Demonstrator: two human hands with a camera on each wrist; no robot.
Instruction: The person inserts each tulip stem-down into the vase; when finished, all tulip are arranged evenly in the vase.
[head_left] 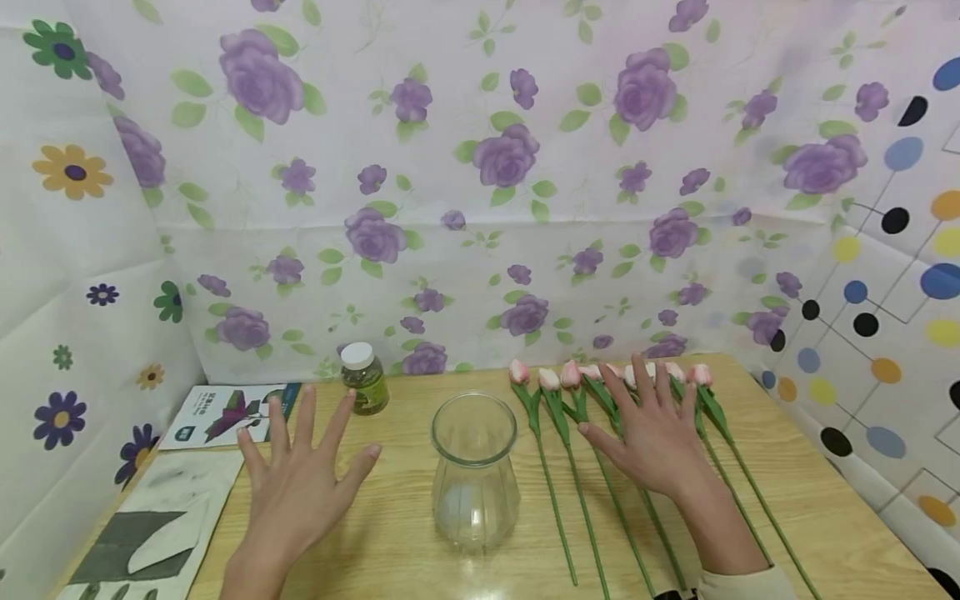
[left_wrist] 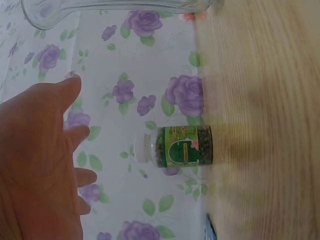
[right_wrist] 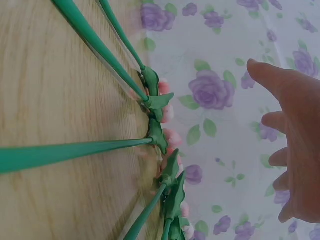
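Observation:
My left hand [head_left: 300, 483] hovers over the left half of the table with its fingers spread and holds nothing. Just beyond its fingertips stands a small jar [head_left: 367, 387] with a white lid and a green label, full of dark bits; the left wrist view shows the same jar [left_wrist: 184, 146] apart from the hand. Between my hands stands a clear glass vase [head_left: 476, 483]. My right hand [head_left: 651, 437], fingers spread, is above several pink tulips [head_left: 570, 375] on long green stems and hides part of them. In the right wrist view the tulips [right_wrist: 159, 100] lie below that hand, untouched.
At the back left lies a booklet [head_left: 217, 412] with a purple plant picture. A grey and white glove-like packet [head_left: 150, 529] lies in front of it. Flower-patterned sheeting [head_left: 465, 192] closes off the back, and dotted sheeting [head_left: 892, 333] the right side.

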